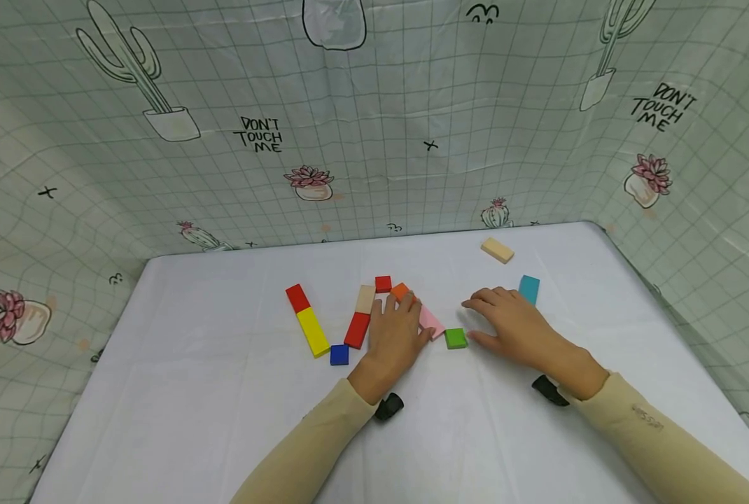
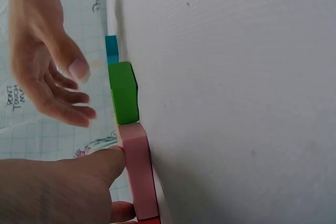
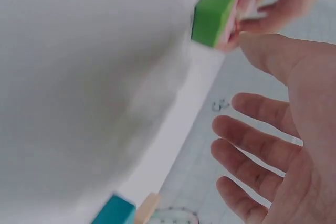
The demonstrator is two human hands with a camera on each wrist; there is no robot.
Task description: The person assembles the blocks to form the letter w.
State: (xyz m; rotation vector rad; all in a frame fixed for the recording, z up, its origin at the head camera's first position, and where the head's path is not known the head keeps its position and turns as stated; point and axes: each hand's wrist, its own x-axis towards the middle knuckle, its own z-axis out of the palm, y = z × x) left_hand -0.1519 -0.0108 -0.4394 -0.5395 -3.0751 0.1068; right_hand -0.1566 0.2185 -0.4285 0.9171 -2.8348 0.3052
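Observation:
On the white table, a pink block (image 1: 432, 322) lies slanted between an orange block (image 1: 400, 291) and a green block (image 1: 456, 339). My left hand (image 1: 395, 337) is over the pink block, and its thumb and a finger pinch the block's sides in the left wrist view. Beyond it the green block (image 2: 124, 93) stands end to end with the pink block (image 2: 138, 171). My right hand (image 1: 516, 327) hovers just right of the green block, fingers spread and relaxed, holding nothing. In the right wrist view its thumb points toward the green block (image 3: 213, 16).
Left of my hands, a zigzag row holds red (image 1: 297, 298), yellow (image 1: 313, 332), blue (image 1: 339, 355), red (image 1: 357, 330), beige (image 1: 365, 299) and red (image 1: 383, 283) blocks. A teal block (image 1: 529, 288) lies beyond my right hand, and a tan block (image 1: 497, 250) near the back edge.

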